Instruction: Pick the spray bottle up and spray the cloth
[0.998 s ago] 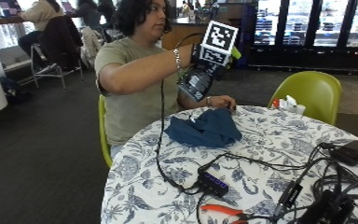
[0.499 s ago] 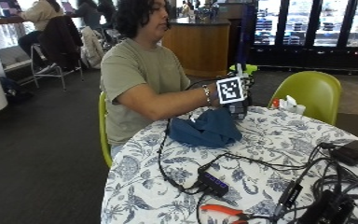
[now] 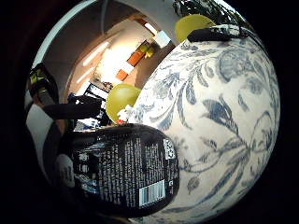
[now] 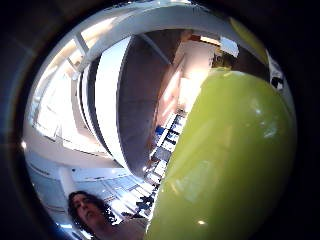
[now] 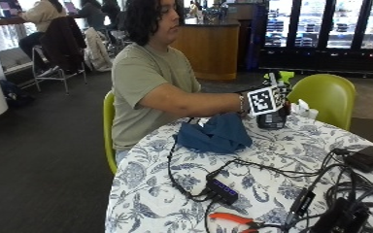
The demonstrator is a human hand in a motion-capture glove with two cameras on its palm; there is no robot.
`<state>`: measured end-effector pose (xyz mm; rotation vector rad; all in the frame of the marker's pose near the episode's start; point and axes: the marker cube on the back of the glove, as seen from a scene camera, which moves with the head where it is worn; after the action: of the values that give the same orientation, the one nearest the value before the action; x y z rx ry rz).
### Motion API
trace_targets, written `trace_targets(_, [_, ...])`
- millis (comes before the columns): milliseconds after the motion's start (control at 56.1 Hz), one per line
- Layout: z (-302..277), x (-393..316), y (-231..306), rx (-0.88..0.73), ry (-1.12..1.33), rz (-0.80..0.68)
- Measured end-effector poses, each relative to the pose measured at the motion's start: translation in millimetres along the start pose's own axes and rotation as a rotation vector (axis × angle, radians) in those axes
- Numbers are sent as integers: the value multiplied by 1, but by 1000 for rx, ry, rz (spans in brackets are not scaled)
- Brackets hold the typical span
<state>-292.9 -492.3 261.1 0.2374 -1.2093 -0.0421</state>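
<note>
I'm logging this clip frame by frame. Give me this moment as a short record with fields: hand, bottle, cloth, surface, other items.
hand: black-gloved right hand around the bottle
bottle: dark spray bottle with lime-green top, standing on the table
cloth: crumpled blue cloth, beside the bottle, apart from it
surface: round table with blue floral tablecloth
other items: black cables and hub, orange-handled pliers

bottle [image 3: 124,170]: glossy black plastic, printed label; lime-green top glossy | cloth [image 5: 213,135]: matt blue fabric, crumpled | tablecloth [image 5: 277,160]: matt floral-print fabric | chair [image 5: 323,94]: smooth green plastic | pliers [image 5: 233,219]: orange plastic-looking grips
</note>
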Motion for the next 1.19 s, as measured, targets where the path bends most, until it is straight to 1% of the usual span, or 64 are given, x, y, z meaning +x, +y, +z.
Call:
trace_targets(125, [1, 4, -6, -20, -5, 8])
trace_targets(214, [-1, 5, 5, -93, 30, 76])
trace_targets(303, [-13, 11, 16, -133, 171, 135])
trace_targets(410, [-35, 6, 40, -246, 379, 176])
trace_targets(570, [-68, -20, 63, -329, 629, 97])
trace_targets(695, [-90, -38, 88, -413, 762, 31])
trace_targets(891, [-108, -55, 139, -552, 882, -17])
trace_targets(998, [-126, -68, 169, -580, 976, -53])
trace_targets(1194, [-150, -87, 206, -643, 1098, -70])
